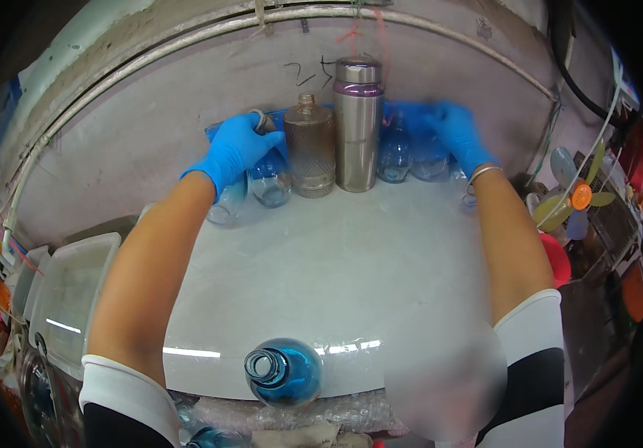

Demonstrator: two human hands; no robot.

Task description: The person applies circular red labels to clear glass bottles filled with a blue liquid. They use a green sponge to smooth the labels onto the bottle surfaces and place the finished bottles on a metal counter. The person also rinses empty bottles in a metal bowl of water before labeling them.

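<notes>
I see white tabletop (321, 269) against grey wall (150, 127); left hand (235, 149) gripping clear bottle (271, 175); right hand (452, 131) blurred, grip unclear; steel flask (357, 123) between.

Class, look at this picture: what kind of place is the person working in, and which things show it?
Probably a small workshop bench for handling glass bottles. Gloved hands, left hand and right hand, reach among clear glass bottles against a rough wall, with bubble wrap at the white worktop edge and plastic tubs alongside.
</notes>
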